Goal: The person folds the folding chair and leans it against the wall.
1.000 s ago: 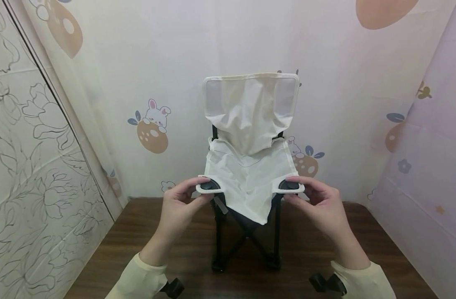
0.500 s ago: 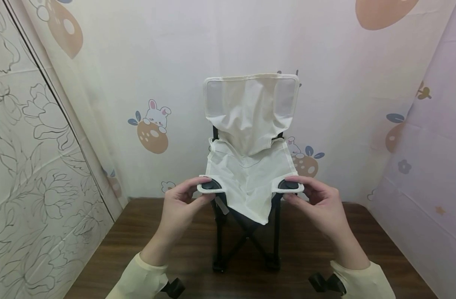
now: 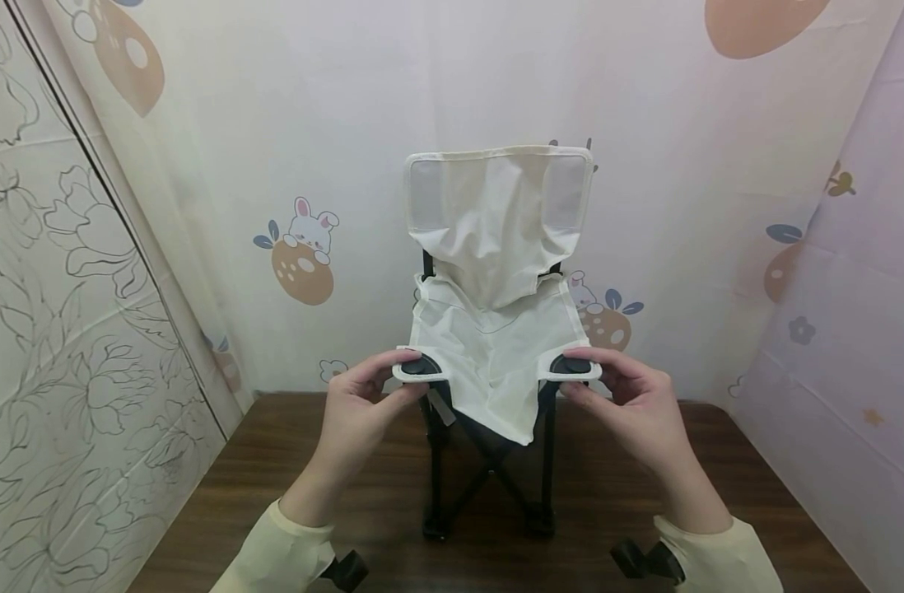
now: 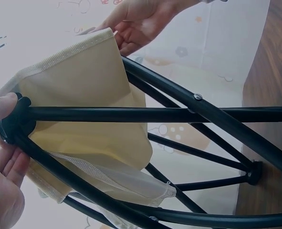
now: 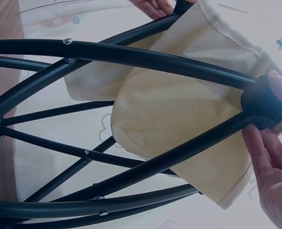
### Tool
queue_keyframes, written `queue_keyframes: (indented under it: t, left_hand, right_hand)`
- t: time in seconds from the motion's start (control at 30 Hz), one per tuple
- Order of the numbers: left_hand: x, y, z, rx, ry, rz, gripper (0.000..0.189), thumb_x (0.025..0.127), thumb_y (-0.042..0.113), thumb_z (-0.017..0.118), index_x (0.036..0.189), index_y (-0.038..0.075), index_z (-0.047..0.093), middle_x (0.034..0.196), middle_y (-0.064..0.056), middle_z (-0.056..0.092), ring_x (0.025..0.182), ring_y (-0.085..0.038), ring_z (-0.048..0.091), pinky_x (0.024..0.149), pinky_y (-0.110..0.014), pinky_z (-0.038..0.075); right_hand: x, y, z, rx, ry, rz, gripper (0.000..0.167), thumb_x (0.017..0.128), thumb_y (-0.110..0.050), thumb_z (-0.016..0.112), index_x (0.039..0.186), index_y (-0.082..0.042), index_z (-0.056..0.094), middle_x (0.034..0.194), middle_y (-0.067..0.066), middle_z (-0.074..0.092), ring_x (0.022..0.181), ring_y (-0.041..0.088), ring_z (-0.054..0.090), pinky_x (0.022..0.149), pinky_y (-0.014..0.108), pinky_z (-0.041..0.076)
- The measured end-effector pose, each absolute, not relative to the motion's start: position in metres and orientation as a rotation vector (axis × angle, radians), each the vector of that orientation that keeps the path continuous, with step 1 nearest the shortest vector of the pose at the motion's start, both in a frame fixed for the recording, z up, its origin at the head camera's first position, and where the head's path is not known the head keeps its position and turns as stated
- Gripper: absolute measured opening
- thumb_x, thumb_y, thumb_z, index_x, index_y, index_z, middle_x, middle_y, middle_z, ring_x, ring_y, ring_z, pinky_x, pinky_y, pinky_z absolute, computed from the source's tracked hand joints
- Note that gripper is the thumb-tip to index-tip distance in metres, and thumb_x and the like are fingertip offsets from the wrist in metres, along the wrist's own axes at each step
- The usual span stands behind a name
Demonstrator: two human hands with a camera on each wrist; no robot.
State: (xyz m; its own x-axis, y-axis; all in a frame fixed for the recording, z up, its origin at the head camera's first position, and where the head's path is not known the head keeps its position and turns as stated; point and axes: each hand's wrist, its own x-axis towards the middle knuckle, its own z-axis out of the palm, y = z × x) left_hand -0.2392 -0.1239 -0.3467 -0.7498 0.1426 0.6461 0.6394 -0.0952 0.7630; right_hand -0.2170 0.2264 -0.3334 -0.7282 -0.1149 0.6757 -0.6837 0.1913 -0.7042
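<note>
A small folding chair [image 3: 496,329] with cream fabric and black metal legs stands upright at the middle of the table. My left hand [image 3: 356,420] pinches the chair's front left corner, fingers on top of the black corner patch and thumb beneath. At the front right corner my right hand [image 3: 637,408] grips in the same way. Between the hands the seat fabric [image 3: 492,379] sags into a fold that points forward. Both wrist views show the crossed black tubes [image 4: 198,112] under the seat and the plastic corner joint [image 5: 262,102] between thumb and fingers.
The chair's feet rest on a dark wood table [image 3: 274,486]. Behind it hangs a curtain [image 3: 333,123] printed with bunnies and fruit. A flower-patterned panel [image 3: 67,329] stands at the left. A grey tag [image 3: 441,408] hangs below the front left corner.
The two front corners have come very slightly closer together, the left one shifting a little to the right. Both hands keep their hold.
</note>
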Motion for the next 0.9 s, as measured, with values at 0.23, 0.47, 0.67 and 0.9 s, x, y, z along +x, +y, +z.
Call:
queue_keyframes:
  t: [0.23,0.47,0.67,0.9]
  left_hand:
    - [-0.2396,-0.1235,-0.346,-0.862,-1.816,-1.921,0.037,0.093,-0.008,0.081,0.129,0.002,0.076,0.127,-0.014,0.075,0.115,-0.026,0.072,0.082,-0.031,0.065]
    - [-0.24,-0.1237,-0.3462,-0.862,-1.823,-1.924,0.037,0.094,-0.007,0.082,0.129,0.003,0.076,0.125,-0.014,0.076,0.113,-0.027,0.073,0.081,-0.033,0.066]
    - [-0.2398,-0.1235,-0.3451,-0.87,-1.818,-1.936,0.037,0.094,-0.007,0.082,0.129,0.002,0.076,0.126,-0.014,0.076,0.117,-0.028,0.072,0.086,-0.035,0.066]
    - [-0.2393,-0.1231,-0.3428,-0.88,-1.813,-1.939,0.038,0.093,-0.007,0.082,0.129,0.002,0.077,0.127,-0.015,0.076,0.12,-0.029,0.072,0.088,-0.036,0.066]
  right_hand:
    - [-0.2174,0.2248,-0.3325,0.754,-1.981,1.58,0.044,0.089,0.019,0.08,0.13,0.006,0.072,0.118,0.005,0.078,0.102,0.014,0.073,0.09,0.02,0.061]
    - [-0.2161,0.2232,-0.3314,0.715,-2.01,1.545,0.043,0.089,0.016,0.081,0.13,0.004,0.073,0.118,0.003,0.078,0.102,0.013,0.073,0.092,0.02,0.06]
    - [-0.2159,0.2224,-0.3307,0.714,-2.007,1.555,0.043,0.09,0.016,0.081,0.13,0.005,0.073,0.118,0.003,0.079,0.101,0.013,0.073,0.09,0.02,0.06]
    - [-0.2161,0.2216,-0.3302,0.722,-2.0,1.56,0.043,0.09,0.016,0.081,0.13,0.005,0.073,0.118,0.004,0.078,0.101,0.014,0.072,0.089,0.02,0.061]
